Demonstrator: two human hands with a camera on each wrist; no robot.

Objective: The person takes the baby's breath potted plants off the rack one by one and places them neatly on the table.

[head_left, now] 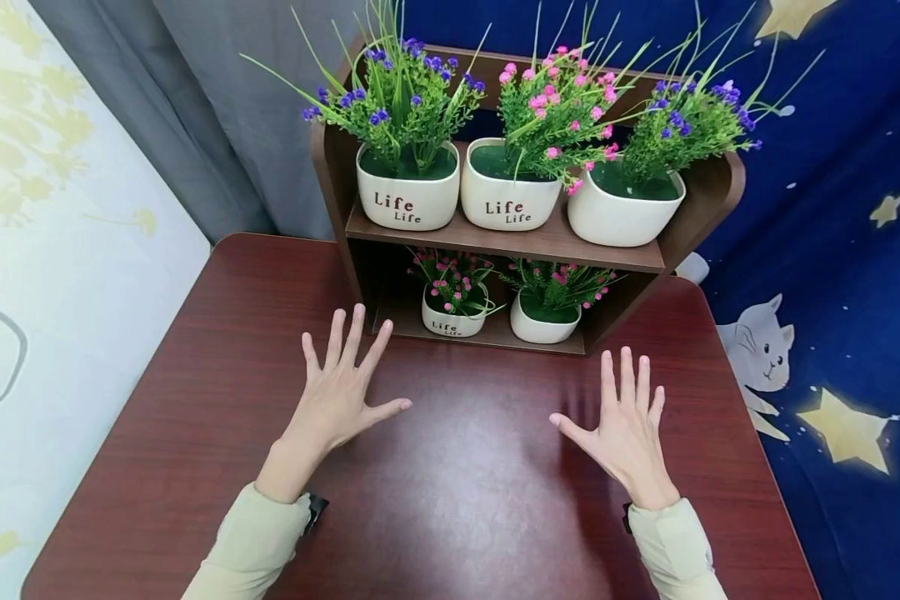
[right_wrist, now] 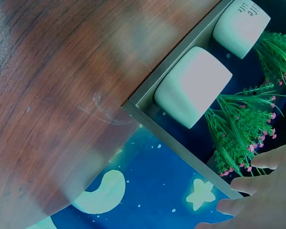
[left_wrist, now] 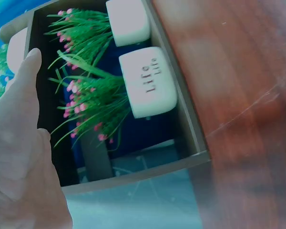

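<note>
My left hand (head_left: 335, 400) is held over the left part of the table with its fingers straight and spread, holding nothing. On the other side my right hand (head_left: 624, 429) has its fingers extended and thumb out, also holding nothing. Beyond both hands stands a brown two-level wooden shelf (head_left: 506, 239). Its lower level bears a "Life" pot with pink flowers (head_left: 453, 323) and a second white pot with pink flowers (head_left: 545, 327). In the left wrist view the lettered pot (left_wrist: 148, 83) lies beyond my hand; the plain pot (right_wrist: 194, 86) shows in the right wrist view.
On the upper level sit a left pot with purple flowers (head_left: 407, 200), a middle pot with pink flowers (head_left: 508, 202) and a right pot with purple flowers (head_left: 625, 215). Grey curtain (head_left: 232, 108) and blue starry cloth (head_left: 855, 275) hang around the reddish-brown table (head_left: 450, 500).
</note>
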